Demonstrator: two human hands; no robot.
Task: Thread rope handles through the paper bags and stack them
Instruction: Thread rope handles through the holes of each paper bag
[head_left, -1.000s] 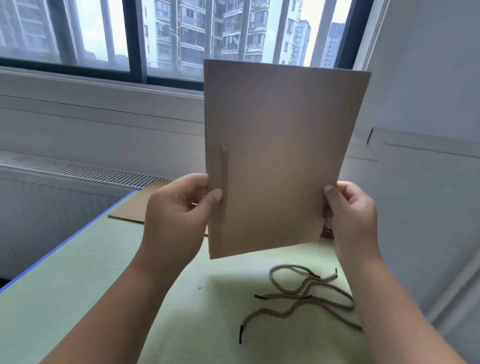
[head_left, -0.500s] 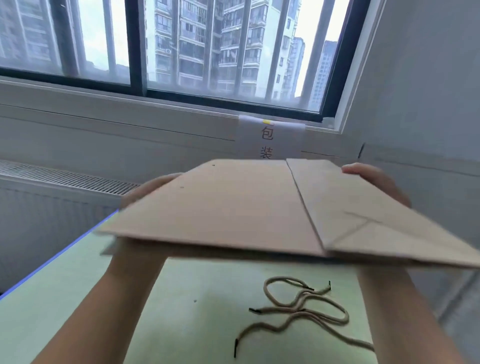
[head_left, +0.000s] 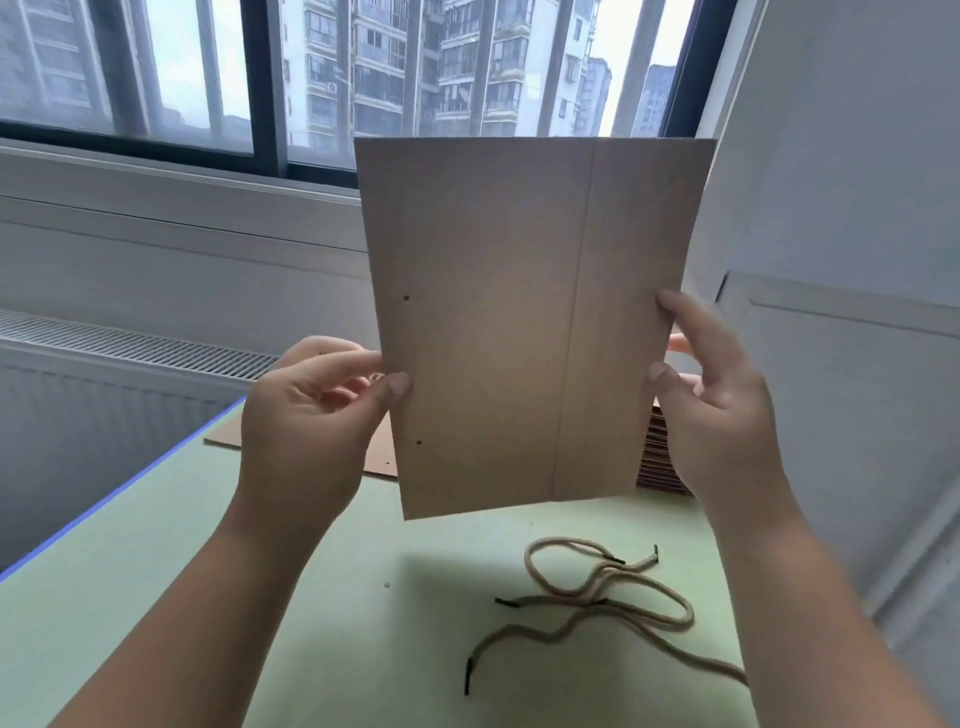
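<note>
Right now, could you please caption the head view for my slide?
Left hand and right hand hold a flat paper bag upright above rope handles on the table.

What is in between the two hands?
The flat brown paper bag, upright: the left hand pinches one edge, the right hand holds the other. Seen in the head view.

backlit by pale daylight through the window (head_left: 171, 78); glowed warm through the paper bag (head_left: 493, 338), dropped a soft shadow on the table (head_left: 156, 597); bowed at edges.
</note>
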